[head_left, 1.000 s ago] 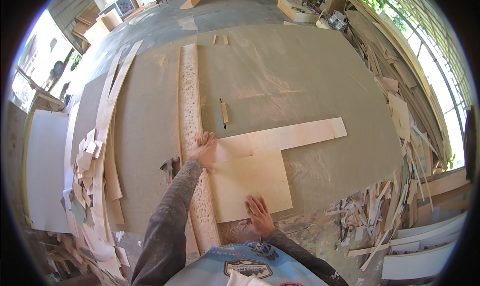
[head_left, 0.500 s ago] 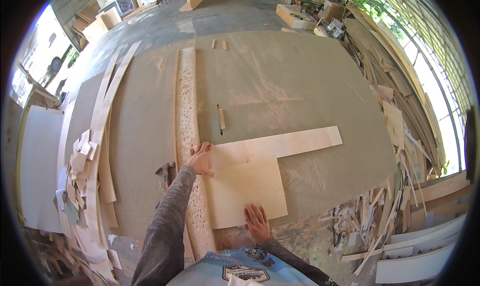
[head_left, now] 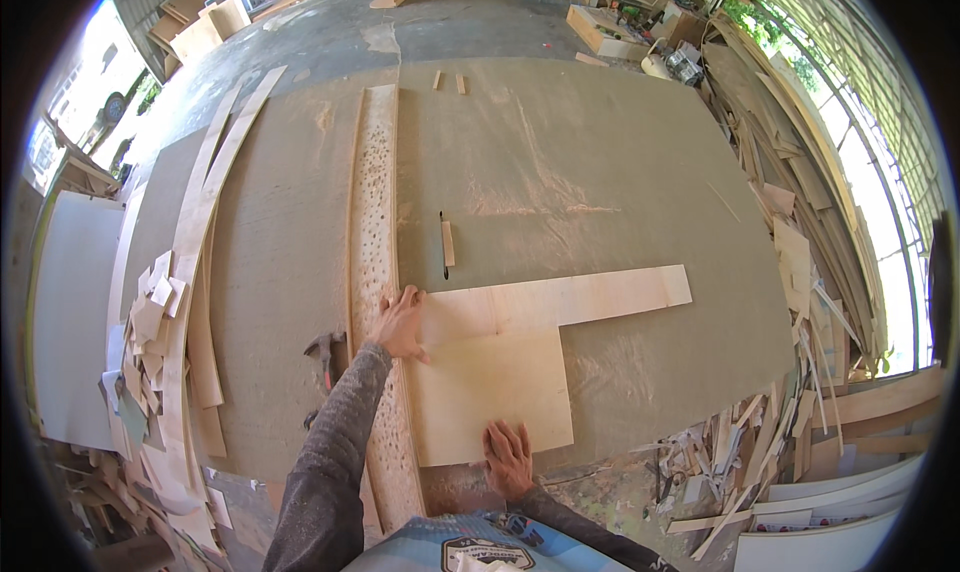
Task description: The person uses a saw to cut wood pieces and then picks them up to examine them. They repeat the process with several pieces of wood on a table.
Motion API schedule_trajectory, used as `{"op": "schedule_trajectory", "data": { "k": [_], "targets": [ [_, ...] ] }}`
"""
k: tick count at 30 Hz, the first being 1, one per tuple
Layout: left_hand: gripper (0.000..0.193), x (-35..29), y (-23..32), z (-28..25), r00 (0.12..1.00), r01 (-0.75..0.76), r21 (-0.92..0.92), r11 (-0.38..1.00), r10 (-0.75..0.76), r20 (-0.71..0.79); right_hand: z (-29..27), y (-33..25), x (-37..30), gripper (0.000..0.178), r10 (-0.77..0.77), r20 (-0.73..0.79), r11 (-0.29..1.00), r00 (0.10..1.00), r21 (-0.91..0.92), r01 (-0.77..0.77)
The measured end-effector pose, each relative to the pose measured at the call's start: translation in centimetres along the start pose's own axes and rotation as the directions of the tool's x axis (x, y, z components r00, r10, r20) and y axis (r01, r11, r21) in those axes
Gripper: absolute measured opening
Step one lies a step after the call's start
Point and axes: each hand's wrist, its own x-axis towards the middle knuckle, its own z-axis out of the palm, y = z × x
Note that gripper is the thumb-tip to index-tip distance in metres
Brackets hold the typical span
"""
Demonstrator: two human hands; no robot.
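A squarish pale plywood panel point(head_left: 490, 392) lies flat on the work surface, its far edge against a long plywood strip point(head_left: 610, 292). My left hand point(head_left: 400, 324) rests at the left ends of both, fingers stretched forward and thumb apart, next to a long speckled wooden board point(head_left: 375, 182). With its fingers extended, my right hand point(head_left: 508, 457) lies flat over the panel's near edge. Left of my left forearm is a claw hammer point(head_left: 325, 357), its handle partly hidden by the arm. Beyond the strip lie a thin dark tool point(head_left: 443, 257) and a small wood stick point(head_left: 449, 243).
The large brownish sheet point(head_left: 640, 172) forms the work surface. Long thin strips point(head_left: 225, 162) and a heap of plywood offcuts point(head_left: 150, 312) lie at the left. Scrap wood point(head_left: 735, 442) is piled along the right, with stacked boards point(head_left: 800, 162) farther off. Two small sticks point(head_left: 461, 84) lie far ahead.
Both hands stay at nearly the same places on the plywood, and the panel and strip keep their arrangement. The whole view has shifted slightly.
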Motion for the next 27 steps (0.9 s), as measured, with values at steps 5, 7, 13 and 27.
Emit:
{"op": "schedule_trajectory", "data": {
  "k": [5,7,13,27],
  "targets": [
    [0.133,2.1,-1.8,-0.7,0.999,-0.029,-0.003,1.000,0.029,-0.019,-0.3,0.3,2.6,0.066,0.001,-0.036,0.999,0.999,0.050,0.001],
    [0.132,2.9,-2.1,-1.2,1.000,-0.023,-0.012,1.000,0.023,-0.009,-0.2,0.4,3.6,0.066,0.005,-0.058,0.998,0.998,0.058,-0.001],
    [0.134,4.3,-2.0,-2.2,0.999,0.027,0.034,0.999,-0.028,0.034,-0.4,0.6,5.2,0.064,0.014,-0.056,0.998,0.998,0.065,-0.011],
    [0.134,8.2,-3.2,-4.8,0.996,0.054,0.022,0.998,-0.055,0.063,0.0,2.0,9.5,0.065,0.020,-0.066,0.994,0.998,0.110,-0.013]
  ]
}}
